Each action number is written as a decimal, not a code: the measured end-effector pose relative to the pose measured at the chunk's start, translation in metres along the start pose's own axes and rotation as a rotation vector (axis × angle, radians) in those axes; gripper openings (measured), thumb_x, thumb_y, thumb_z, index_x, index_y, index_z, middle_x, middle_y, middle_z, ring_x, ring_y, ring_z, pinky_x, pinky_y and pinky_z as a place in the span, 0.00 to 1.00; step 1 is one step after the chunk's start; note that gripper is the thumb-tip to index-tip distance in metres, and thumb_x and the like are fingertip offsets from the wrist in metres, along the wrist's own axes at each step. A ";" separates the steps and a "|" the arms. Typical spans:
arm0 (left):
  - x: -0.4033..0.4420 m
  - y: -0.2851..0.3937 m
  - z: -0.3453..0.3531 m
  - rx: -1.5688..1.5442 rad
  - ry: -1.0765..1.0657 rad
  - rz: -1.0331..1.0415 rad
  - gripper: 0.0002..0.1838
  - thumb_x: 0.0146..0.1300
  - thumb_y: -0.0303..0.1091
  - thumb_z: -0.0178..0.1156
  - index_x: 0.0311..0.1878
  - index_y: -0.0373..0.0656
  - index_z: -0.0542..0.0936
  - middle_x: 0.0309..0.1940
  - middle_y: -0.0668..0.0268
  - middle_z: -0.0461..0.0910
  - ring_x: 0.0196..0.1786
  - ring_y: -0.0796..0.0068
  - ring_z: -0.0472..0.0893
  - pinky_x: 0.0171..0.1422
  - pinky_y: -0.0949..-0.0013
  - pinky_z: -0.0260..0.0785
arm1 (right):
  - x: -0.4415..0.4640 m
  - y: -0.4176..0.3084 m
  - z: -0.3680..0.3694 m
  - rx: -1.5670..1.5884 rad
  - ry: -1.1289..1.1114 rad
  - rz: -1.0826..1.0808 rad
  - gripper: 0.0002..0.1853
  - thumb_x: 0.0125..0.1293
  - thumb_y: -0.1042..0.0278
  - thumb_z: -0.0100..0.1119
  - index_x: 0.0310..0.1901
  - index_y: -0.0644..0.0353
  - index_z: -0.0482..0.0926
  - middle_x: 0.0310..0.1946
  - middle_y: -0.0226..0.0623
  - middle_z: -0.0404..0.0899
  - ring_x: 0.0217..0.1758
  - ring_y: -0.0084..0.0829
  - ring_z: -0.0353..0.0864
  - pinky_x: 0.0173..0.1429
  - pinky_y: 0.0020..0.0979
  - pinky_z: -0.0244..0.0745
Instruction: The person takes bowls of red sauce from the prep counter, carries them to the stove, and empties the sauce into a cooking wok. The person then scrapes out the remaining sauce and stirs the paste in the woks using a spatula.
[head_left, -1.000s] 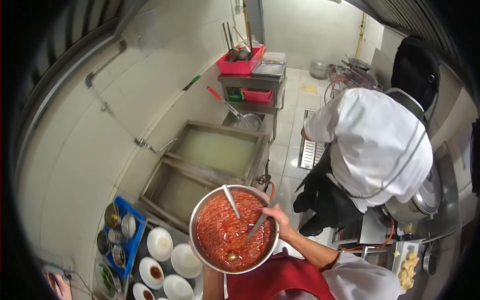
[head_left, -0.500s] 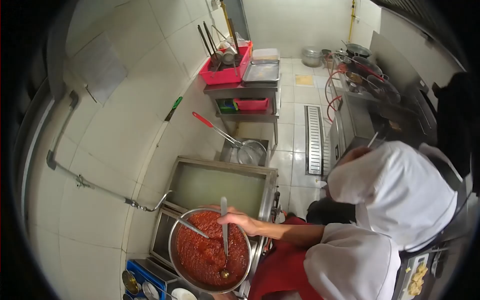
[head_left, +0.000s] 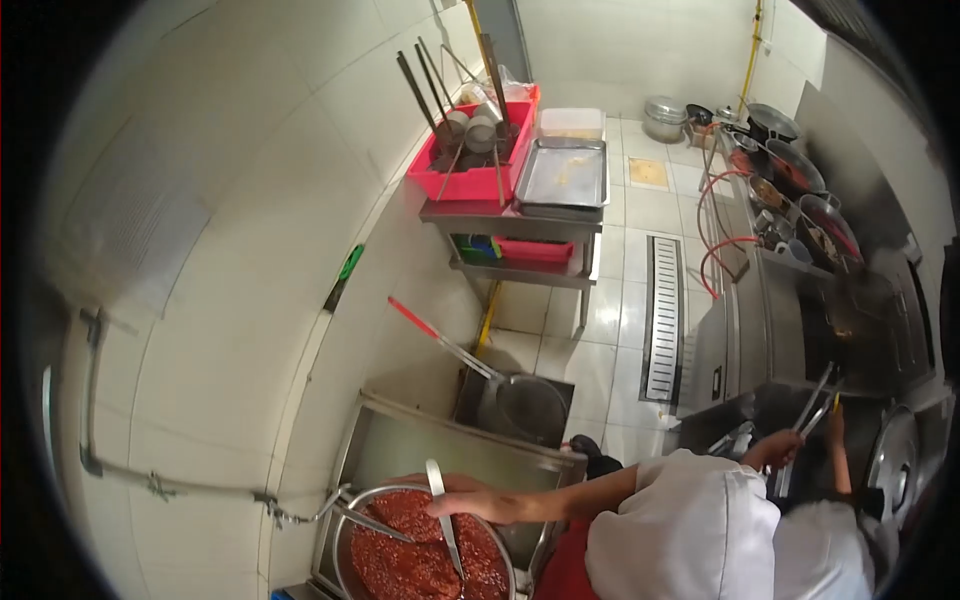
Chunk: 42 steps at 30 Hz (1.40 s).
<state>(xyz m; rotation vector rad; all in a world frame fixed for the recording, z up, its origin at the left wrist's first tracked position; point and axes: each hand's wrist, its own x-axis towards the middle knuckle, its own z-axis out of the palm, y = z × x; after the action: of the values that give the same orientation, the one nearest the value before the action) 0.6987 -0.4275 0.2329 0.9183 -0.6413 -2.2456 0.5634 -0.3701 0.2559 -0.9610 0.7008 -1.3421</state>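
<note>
My right hand (head_left: 472, 502) grips the far rim of a round steel pot (head_left: 341, 548), its thumb pressed over a ladle handle (head_left: 440, 497) and its fingers reaching round the outside. The pot holds chunky red sauce (head_left: 405, 565); the ladle's bowl end is sunk in it. A second metal utensil (head_left: 375, 523) leans across the left rim into the sauce. The bottom of the frame cuts off the pot. My left hand is out of frame. A white sleeve (head_left: 680, 525) and red apron (head_left: 567, 560) are on my side.
Behind the pot is a steel basin (head_left: 410, 440) of cloudy liquid. A red-handled strainer (head_left: 530, 405) rests over a dark container. A steel stand (head_left: 520, 235) bears a pink bin and trays. At right, a co-worker's hand (head_left: 775, 450) holds tongs by the stove (head_left: 830, 320).
The view has shifted, so the pot and basin sit lower in frame. The co-worker's body has moved down right, and the hand with tongs now shows. My right hand keeps its grip.
</note>
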 end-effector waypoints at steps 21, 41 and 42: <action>0.294 -0.148 0.324 0.189 -0.318 -0.273 0.41 0.76 0.67 0.33 0.72 0.40 0.71 0.68 0.53 0.75 0.68 0.54 0.76 0.76 0.50 0.66 | -0.111 -0.217 -0.353 -0.016 0.490 -0.232 0.37 0.72 0.56 0.53 0.79 0.60 0.59 0.70 0.40 0.70 0.70 0.32 0.66 0.76 0.35 0.57; 0.691 -0.416 0.826 0.271 -0.557 -0.387 0.42 0.76 0.67 0.33 0.73 0.40 0.70 0.69 0.52 0.74 0.69 0.53 0.75 0.77 0.50 0.65 | -0.292 -0.527 -0.938 0.154 1.155 -0.617 0.40 0.65 0.65 0.53 0.78 0.65 0.57 0.59 0.43 0.78 0.60 0.30 0.78 0.67 0.30 0.71; 0.716 -0.433 0.859 0.268 -0.593 -0.392 0.42 0.76 0.68 0.33 0.73 0.41 0.70 0.69 0.52 0.74 0.69 0.53 0.75 0.77 0.50 0.65 | -0.305 -0.532 -0.976 0.117 1.161 -0.642 0.41 0.66 0.64 0.52 0.80 0.64 0.53 0.57 0.41 0.79 0.58 0.29 0.78 0.65 0.30 0.71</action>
<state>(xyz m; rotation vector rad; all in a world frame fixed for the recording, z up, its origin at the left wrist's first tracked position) -0.4991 -0.4597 0.1946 0.5119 -1.1240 -2.8660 -0.5784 -0.2126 0.2392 -0.2021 1.1904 -2.5150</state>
